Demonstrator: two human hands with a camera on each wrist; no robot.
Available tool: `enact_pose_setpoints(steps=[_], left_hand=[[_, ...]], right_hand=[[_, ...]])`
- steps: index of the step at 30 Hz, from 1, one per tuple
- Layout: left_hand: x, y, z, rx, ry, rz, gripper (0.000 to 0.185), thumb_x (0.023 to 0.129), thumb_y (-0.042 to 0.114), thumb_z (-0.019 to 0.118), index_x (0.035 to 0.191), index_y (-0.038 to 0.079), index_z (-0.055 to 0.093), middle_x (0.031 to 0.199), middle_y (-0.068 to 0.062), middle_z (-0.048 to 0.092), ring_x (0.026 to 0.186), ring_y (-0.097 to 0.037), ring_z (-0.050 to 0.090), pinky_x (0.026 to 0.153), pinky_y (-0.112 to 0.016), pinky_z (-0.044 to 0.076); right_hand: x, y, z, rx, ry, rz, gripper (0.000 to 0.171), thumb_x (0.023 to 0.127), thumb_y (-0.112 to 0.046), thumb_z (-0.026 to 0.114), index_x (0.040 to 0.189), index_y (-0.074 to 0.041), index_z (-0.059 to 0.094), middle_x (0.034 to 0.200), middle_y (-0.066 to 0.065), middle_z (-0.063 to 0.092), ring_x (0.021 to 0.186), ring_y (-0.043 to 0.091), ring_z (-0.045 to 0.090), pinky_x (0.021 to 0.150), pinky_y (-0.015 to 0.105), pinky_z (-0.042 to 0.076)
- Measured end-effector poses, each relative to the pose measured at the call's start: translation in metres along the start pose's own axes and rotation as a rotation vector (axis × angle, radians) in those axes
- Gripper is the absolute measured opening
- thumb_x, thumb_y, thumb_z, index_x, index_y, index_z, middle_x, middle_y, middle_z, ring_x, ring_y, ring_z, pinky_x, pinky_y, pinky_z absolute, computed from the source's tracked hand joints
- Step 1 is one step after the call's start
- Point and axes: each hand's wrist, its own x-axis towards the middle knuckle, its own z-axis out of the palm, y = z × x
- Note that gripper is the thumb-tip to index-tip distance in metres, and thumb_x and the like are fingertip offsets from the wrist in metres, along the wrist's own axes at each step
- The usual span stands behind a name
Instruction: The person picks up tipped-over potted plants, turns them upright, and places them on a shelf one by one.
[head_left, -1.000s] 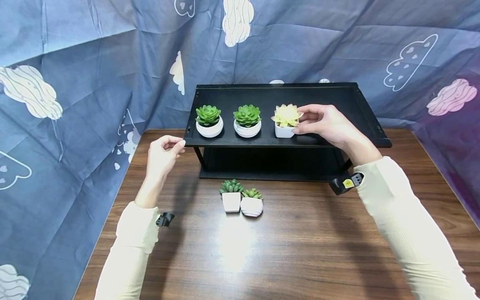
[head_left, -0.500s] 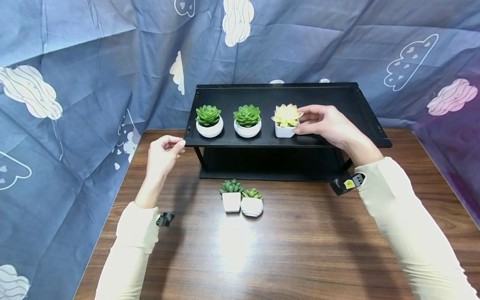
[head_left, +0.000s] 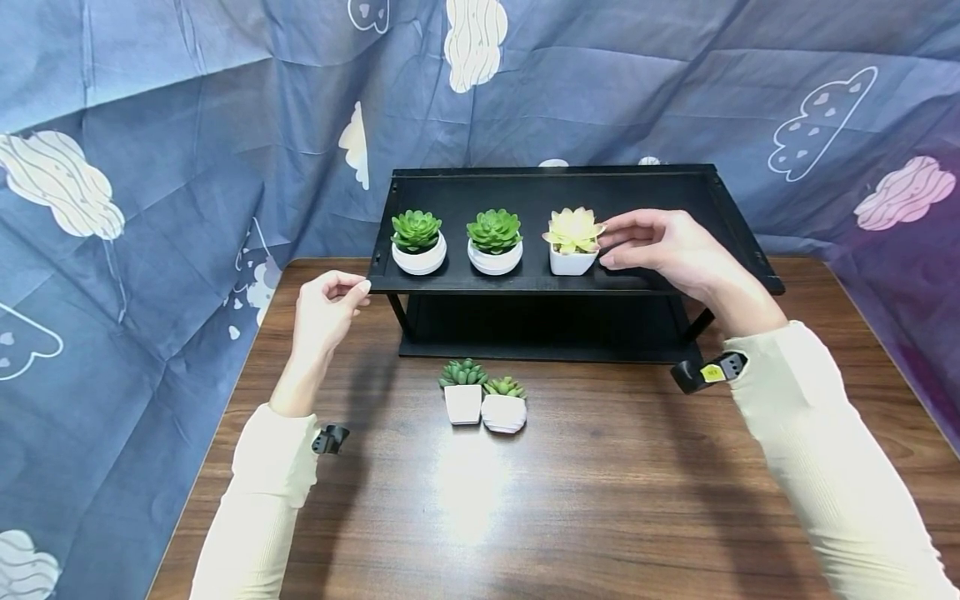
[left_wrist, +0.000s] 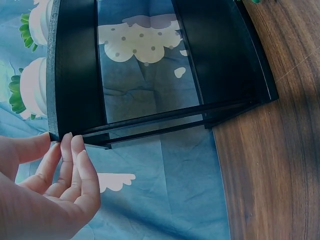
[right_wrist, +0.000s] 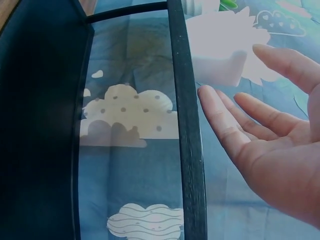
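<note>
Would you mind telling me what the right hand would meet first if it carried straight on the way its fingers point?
Probably the pale yellow succulent in its square white pot: the right hand points left, fingertips just beside it, though depth is unclear.

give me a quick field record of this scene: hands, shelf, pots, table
right hand: open, fingers beside the yellow plant, no clear grip
left hand: fingertips at the shelf's left front corner, holds nothing
shelf: black, two tiers, on the table
top tier: two green plants in round white pots, then the yellow plant
table: two small plants side by side
</note>
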Motion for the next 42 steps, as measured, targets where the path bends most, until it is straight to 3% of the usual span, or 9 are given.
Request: enact_pose_setpoints(steps=[5, 11, 14, 21, 36, 42], left_hand=[[-0.001, 0.0, 0.0, -0.007, -0.002, 0.003, 0.017, 0.085, 0.002, 0.061, 0.094, -0.011, 0.062, 0.082, -0.021, 0.065, 0.055, 0.002, 0.058, 0.053, -0.013, 0.046], [0.0, -0.001, 0.0, -0.021, -0.006, -0.004, 0.019, 0.084, 0.003, 0.061, 0.095, -0.013, 0.061, 0.064, 0.014, 0.06, 0.056, 0.002, 0.058, 0.054, -0.013, 0.046], [0.0, 0.0, 0.0, -0.019, -0.005, -0.008, 0.02, 0.084, 0.003, 0.062, 0.096, -0.013, 0.061, 0.063, 0.019, 0.057, 0.056, 0.002, 0.058, 0.054, -0.013, 0.046], [0.0, 0.001, 0.0, 0.003, -0.014, -0.019, 0.02, 0.085, 0.005, 0.062, 0.095, -0.012, 0.062, 0.065, 0.016, 0.058, 0.058, 0.001, 0.059, 0.055, -0.013, 0.046], [0.0, 0.003, -0.001, 0.02, -0.01, -0.009, 0.02, 0.085, 0.005, 0.062, 0.095, -0.012, 0.063, 0.08, -0.016, 0.065, 0.057, 0.002, 0.058, 0.054, -0.013, 0.046], [0.0, 0.003, -0.001, 0.011, -0.013, -0.016, 0.02, 0.085, 0.005, 0.062, 0.096, -0.012, 0.062, 0.074, -0.005, 0.065, 0.057, 0.001, 0.058, 0.054, -0.013, 0.046]], right_hand=[[-0.005, -0.001, -0.003, 0.016, 0.002, -0.013, 0.034, 0.076, 0.004, 0.07, 0.108, -0.002, 0.061, 0.092, 0.004, 0.067, 0.083, 0.01, 0.063, 0.072, 0.021, 0.051], [-0.012, -0.003, -0.006, 0.017, 0.002, -0.02, 0.029, 0.077, 0.007, 0.066, 0.103, -0.006, 0.063, 0.091, 0.007, 0.067, 0.079, 0.012, 0.065, 0.072, 0.025, 0.052], [-0.016, -0.003, -0.007, 0.007, -0.006, -0.015, 0.028, 0.078, 0.006, 0.066, 0.104, -0.005, 0.061, 0.092, 0.009, 0.067, 0.079, 0.013, 0.065, 0.072, 0.027, 0.052], [-0.025, 0.0, -0.008, -0.085, -0.038, 0.006, 0.029, 0.08, -0.002, 0.068, 0.107, 0.004, 0.059, 0.095, 0.009, 0.066, 0.08, 0.015, 0.065, 0.072, 0.027, 0.052], [-0.04, 0.007, -0.001, -0.086, -0.108, -0.015, 0.032, 0.082, -0.001, 0.065, 0.109, 0.012, 0.054, 0.091, 0.009, 0.067, 0.082, 0.015, 0.065, 0.073, 0.026, 0.052], [-0.044, 0.014, 0.004, -0.086, -0.141, -0.013, 0.031, 0.083, -0.002, 0.065, 0.109, 0.011, 0.054, 0.092, 0.007, 0.067, 0.084, 0.015, 0.065, 0.074, 0.026, 0.052]])
